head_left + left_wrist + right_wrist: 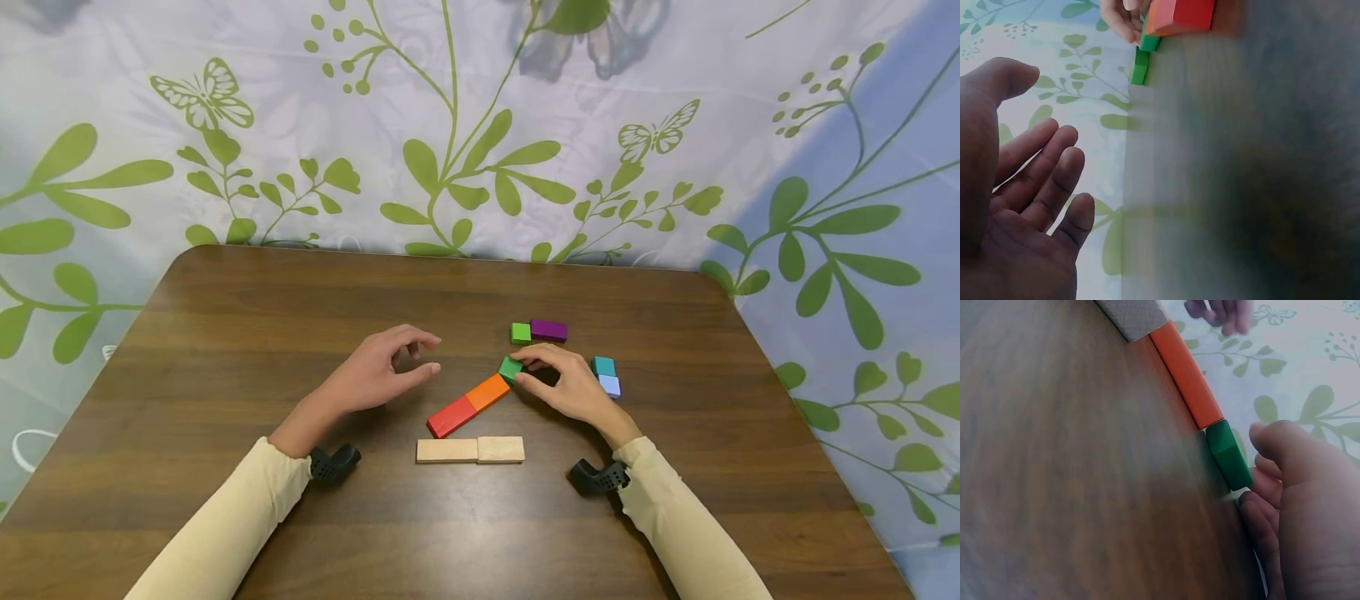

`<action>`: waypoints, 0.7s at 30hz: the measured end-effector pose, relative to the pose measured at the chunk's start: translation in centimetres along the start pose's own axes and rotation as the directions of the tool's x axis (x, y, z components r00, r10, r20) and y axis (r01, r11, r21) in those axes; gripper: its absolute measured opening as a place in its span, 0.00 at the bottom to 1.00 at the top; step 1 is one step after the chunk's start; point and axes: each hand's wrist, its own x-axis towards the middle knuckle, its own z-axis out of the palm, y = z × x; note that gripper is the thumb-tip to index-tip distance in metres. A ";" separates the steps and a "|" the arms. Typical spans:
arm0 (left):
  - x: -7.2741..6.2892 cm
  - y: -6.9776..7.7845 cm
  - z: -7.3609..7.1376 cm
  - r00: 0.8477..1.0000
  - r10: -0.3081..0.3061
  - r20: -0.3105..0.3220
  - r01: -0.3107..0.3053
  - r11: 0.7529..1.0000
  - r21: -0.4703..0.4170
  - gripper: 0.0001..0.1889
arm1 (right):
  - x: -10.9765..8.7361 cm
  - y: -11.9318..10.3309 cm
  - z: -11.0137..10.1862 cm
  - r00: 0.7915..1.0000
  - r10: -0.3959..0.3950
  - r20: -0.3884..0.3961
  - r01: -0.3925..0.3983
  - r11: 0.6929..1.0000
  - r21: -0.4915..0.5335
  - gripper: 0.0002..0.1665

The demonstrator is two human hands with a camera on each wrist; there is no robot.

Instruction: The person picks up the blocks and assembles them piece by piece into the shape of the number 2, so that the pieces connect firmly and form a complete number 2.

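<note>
Head view from above, wrist views low, close, sharing tabletop (337,287)

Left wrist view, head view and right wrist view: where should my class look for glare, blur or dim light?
Left wrist view: blurred table, left hand dim against the bright backdrop; head view: pale sheen on the table below the wooden blocks; right wrist view: cloudy smear mid-table, green block comparatively crisp.

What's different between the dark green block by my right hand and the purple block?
The dark green block is short; the purple block is longer. The dark green block sits right by your right hand; the purple block lies farther off. Both are single-coloured and rest on the table.
</note>
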 end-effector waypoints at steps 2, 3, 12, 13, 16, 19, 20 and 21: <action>0.8 -0.2 0.1 1.000 -0.004 0.013 0.004 1.000 0.008 0.20 | -0.1 0.1 0.0 1.000 0.005 -0.013 -0.005 1.000 0.006 0.19; 1.3 -0.4 0.2 1.000 -0.008 0.019 0.008 1.000 0.009 0.20 | -0.1 0.2 0.0 1.000 0.010 -0.019 -0.010 1.000 0.009 0.19; 4.5 -1.3 1.0 0.994 -0.090 0.063 0.091 0.996 -0.014 0.20 | -0.1 0.4 -0.1 0.988 0.099 -0.114 -0.101 0.995 -0.007 0.13; 4.8 -1.4 1.2 0.993 -0.101 0.067 0.103 0.995 -0.020 0.20 | -0.1 0.4 -0.1 0.987 0.102 -0.125 -0.104 0.995 -0.008 0.12; 5.5 -1.5 1.6 0.991 -0.113 0.073 0.116 0.993 -0.035 0.20 | 0.0 0.5 0.0 0.981 0.109 -0.161 -0.112 0.994 -0.011 0.12; 6.1 -1.8 2.0 0.990 -0.117 0.074 0.121 0.991 -0.057 0.20 | 0.2 0.6 0.0 0.975 0.099 -0.200 -0.105 0.994 -0.022 0.13; 6.2 -1.8 2.1 0.990 -0.121 0.073 0.126 0.990 -0.063 0.19 | 0.3 0.6 0.0 0.973 0.095 -0.211 -0.103 0.994 -0.026 0.13; 6.2 -2.0 2.2 0.989 -0.126 0.071 0.131 0.989 -0.069 0.19 | 0.4 0.6 0.0 0.971 0.088 -0.221 -0.097 0.995 -0.028 0.14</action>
